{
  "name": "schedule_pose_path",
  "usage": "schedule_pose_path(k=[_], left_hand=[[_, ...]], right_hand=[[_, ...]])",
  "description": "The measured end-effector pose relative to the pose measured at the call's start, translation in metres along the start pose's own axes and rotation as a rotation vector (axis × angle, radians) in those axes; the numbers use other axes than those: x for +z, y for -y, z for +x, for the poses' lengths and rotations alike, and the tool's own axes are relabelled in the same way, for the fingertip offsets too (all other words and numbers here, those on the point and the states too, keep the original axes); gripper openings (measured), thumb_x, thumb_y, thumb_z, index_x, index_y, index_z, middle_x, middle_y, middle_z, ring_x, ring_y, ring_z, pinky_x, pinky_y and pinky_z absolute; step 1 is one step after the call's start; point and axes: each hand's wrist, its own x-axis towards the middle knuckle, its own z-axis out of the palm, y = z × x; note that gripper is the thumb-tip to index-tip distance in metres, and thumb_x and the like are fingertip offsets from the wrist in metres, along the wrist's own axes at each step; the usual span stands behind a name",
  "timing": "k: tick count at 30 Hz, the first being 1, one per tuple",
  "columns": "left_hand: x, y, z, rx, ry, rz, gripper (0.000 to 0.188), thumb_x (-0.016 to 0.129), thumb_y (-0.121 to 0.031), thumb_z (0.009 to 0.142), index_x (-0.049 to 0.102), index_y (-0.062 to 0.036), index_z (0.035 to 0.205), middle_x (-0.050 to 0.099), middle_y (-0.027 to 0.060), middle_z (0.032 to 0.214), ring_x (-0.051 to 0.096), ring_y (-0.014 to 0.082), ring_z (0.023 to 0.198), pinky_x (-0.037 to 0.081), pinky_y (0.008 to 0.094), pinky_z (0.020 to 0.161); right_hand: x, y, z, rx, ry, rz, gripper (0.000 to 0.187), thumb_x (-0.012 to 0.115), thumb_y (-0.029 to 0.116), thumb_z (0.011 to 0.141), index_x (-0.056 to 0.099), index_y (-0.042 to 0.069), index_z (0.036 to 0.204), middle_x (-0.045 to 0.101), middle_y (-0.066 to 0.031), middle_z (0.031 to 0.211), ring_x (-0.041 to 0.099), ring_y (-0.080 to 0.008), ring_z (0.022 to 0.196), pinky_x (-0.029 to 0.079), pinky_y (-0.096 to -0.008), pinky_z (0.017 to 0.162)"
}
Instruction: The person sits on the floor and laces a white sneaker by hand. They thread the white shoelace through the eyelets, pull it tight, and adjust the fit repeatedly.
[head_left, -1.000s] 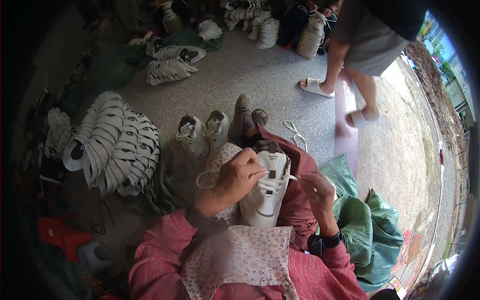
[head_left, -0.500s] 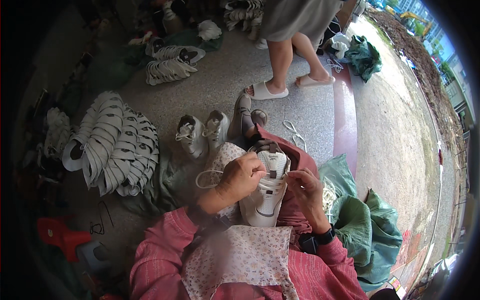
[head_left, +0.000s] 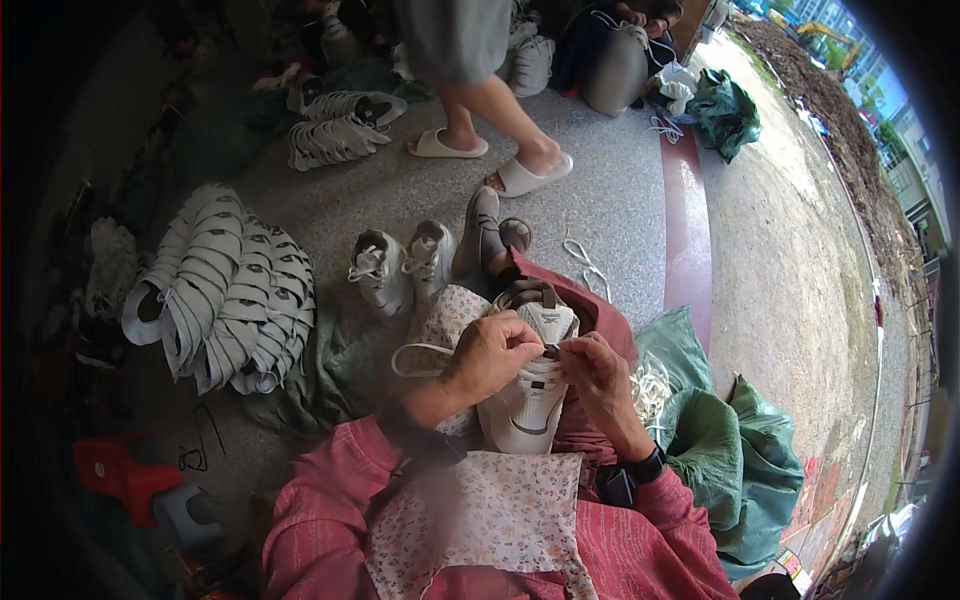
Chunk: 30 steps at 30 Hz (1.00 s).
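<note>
A white and pale grey sneaker (head_left: 522, 412) lies across my lap, its toe toward me and its dark-lined collar away. My left hand (head_left: 488, 355) is closed in a pinch over the tongue, and a loop of white shoelace (head_left: 420, 348) bows out on its left side. From the other side my right hand (head_left: 598, 378) meets it, thumb and forefinger pinched together at the dark loop on the tongue. What lies between the right fingertips is too small to make out. Lace rows cross the sneaker below my fingers.
Two laced sneakers (head_left: 382, 272) stand ahead on the floor. Stacked shoe uppers (head_left: 225, 290) fill the left, near a red stool (head_left: 120, 475). A green sack (head_left: 740, 470) and a bundle of white laces (head_left: 650, 388) lie at right. A person in white slides (head_left: 535, 175) walks ahead.
My right hand has moved left from the sneaker's edge to the tongue, so my fingertips now nearly meet. The person ahead has stepped to the left, uncovering another person's hands behind.
</note>
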Motion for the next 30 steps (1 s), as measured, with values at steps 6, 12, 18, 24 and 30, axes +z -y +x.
schedule_pose_path(k=[6,12,18,24,30], left_hand=[[0.004,-0.01,-0.007,0.074,-0.034,0.298,0.009,0.072,-0.009,0.084,0.072,-0.0003,0.086,0.066,0.0107,0.085,0.065,0.0217,0.074,0.05,0.0326,0.066],[0.004,0.001,-0.008,0.234,-0.069,0.197,0.009,0.07,-0.006,0.087,0.07,-0.0003,0.094,0.066,0.01,0.082,0.066,0.0231,0.075,0.052,0.0333,0.07],[0.003,-0.01,-0.009,0.01,-0.037,0.026,0.021,0.068,-0.001,0.088,0.066,-0.0027,0.109,0.069,0.0079,0.086,0.068,0.0161,0.081,0.053,0.0291,0.075],[0.009,-0.01,-0.005,0.019,-0.042,0.083,0.025,0.072,-0.002,0.084,0.066,-0.0036,0.109,0.07,0.0078,0.086,0.068,0.0153,0.08,0.054,0.0313,0.075],[-0.012,-0.022,0.005,0.32,-0.074,0.568,0.046,0.08,-0.012,0.075,0.063,-0.0052,0.118,0.063,0.0099,0.119,0.061,0.021,0.109,0.048,0.0354,0.098]], right_hand=[[-0.006,0.009,-0.001,0.139,0.088,0.219,0.01,0.062,0.005,0.098,0.066,-0.002,0.105,0.055,-0.0005,0.087,0.057,-0.0078,0.079,0.048,-0.0237,0.07],[-0.002,0.007,-0.003,0.133,0.047,0.215,0.015,0.061,0.009,0.1,0.065,-0.001,0.11,0.06,0.0003,0.087,0.06,-0.0063,0.075,0.051,-0.022,0.068],[0.004,0.015,-0.004,0.088,0.007,0.047,0.017,0.059,0.007,0.1,0.064,-0.004,0.112,0.06,-0.0024,0.091,0.064,-0.0091,0.074,0.053,-0.0223,0.065],[-0.005,0.016,0.001,0.083,0.099,0.115,0.015,0.061,0.004,0.097,0.065,-0.004,0.109,0.056,-0.0072,0.092,0.066,-0.0138,0.073,0.053,-0.0261,0.063],[-0.007,0.008,0.003,0.04,0.125,0.105,0.007,0.063,0.002,0.096,0.061,-0.002,0.102,0.055,-0.0026,0.09,0.061,-0.0088,0.071,0.05,-0.0235,0.06]])
